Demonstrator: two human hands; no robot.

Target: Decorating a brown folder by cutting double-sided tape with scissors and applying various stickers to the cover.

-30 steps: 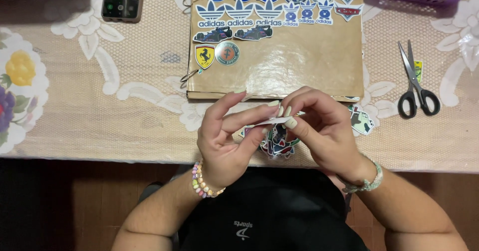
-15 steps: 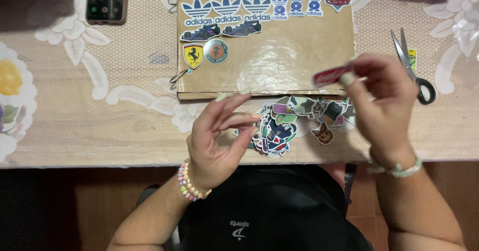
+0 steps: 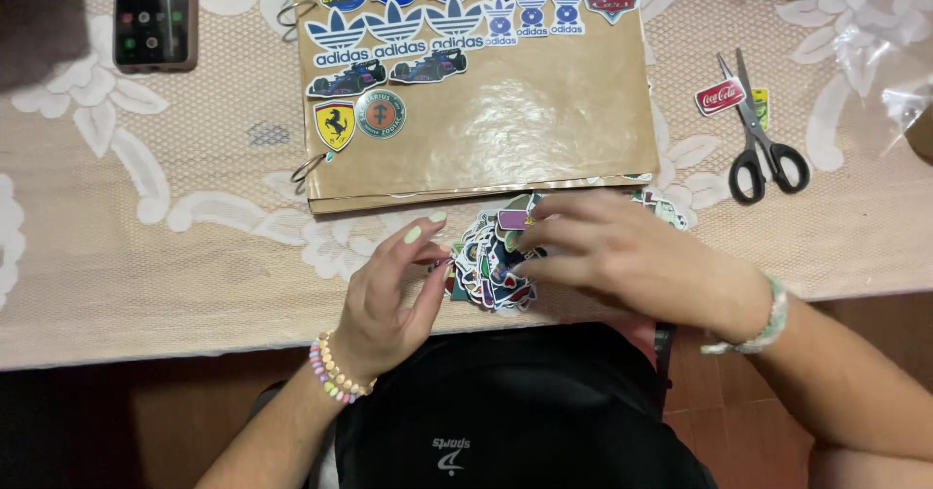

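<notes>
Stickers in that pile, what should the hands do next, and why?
Probably pinch one sticker off the sticker pile. The right hand already rests on it, the left hand hovers beside it, and the brown board has bare space.

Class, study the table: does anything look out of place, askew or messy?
One red sticker lies alone beside the scissors, apart from the rest. The sticker pile under both hands is a loose, overlapping heap, unlike the neat rows on the brown binder cover.
</notes>
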